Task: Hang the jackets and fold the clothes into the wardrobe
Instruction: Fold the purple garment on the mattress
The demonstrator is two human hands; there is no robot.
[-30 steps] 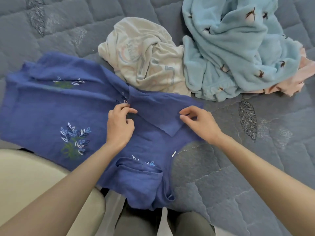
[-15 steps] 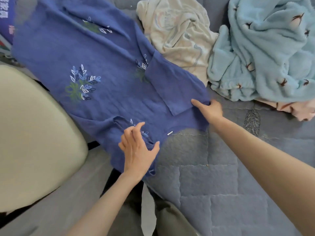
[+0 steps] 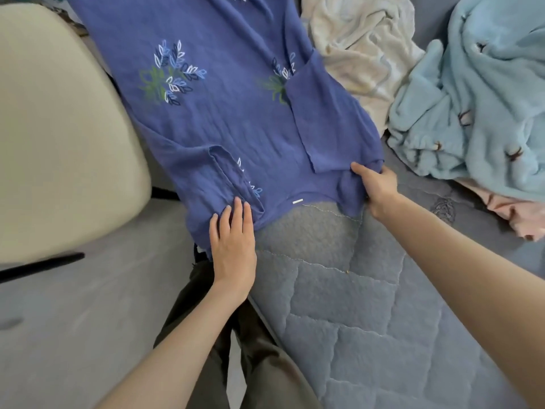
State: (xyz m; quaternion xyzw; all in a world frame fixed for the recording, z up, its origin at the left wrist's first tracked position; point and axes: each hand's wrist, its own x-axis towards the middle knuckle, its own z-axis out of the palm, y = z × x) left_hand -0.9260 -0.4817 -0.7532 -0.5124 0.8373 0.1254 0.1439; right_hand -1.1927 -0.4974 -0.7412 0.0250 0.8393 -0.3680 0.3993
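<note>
A blue woven shirt with embroidered leaf sprigs is lying spread over the upper middle of the frame on a grey-blue quilted bed cover. The left hand is pressing flat on the shirt's near edge at centre, fingers straight and together. The right hand is pinching the shirt's edge right of centre, thumb on top. A crumpled cream garment and a pale blue fleece garment are lying at upper right.

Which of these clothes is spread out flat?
The dark blue top with leaf embroidery; the cream garment and the fluffy light blue one lie crumpled beside it.
</note>
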